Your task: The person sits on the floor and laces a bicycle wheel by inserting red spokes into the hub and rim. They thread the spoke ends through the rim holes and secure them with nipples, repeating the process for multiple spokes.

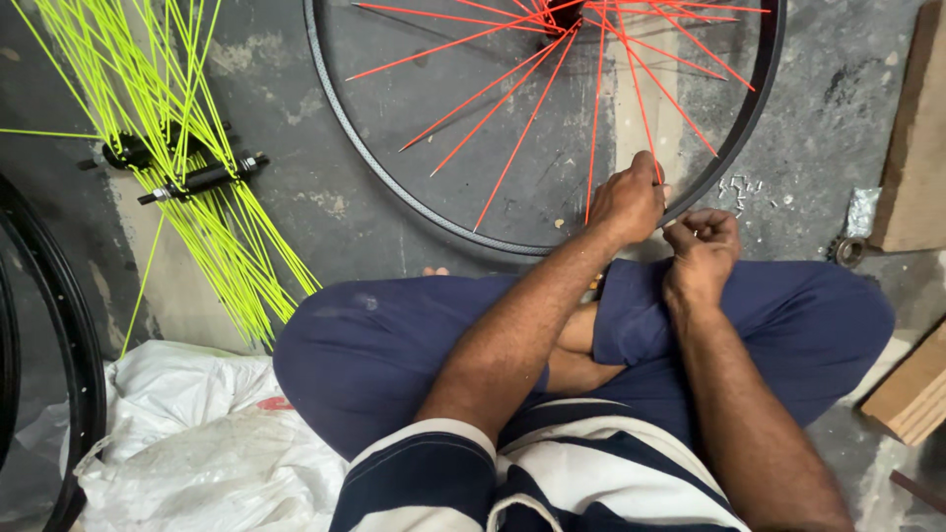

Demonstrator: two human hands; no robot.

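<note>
Left hand (628,202) up at the black rim (394,177), fingers pinched on a red spoke (645,163) that runs up toward the hub. Right hand (702,246) just beside, curled shut, can't tell what's inside. Nipples (741,187) lie on floor to its right.

Seated person, legs crossed, over a grey concrete floor (374,212). Left hand (627,202) grips the black metal bicycle rim (394,172) where a red spoke (517,148) meets it; right hand (702,251), loosely curled, rests just beside. Small silver nipples (741,187) lie near. Neon-yellow spokes on a black hub (187,172) lie well apart, above a white plastic sack (197,433).
</note>
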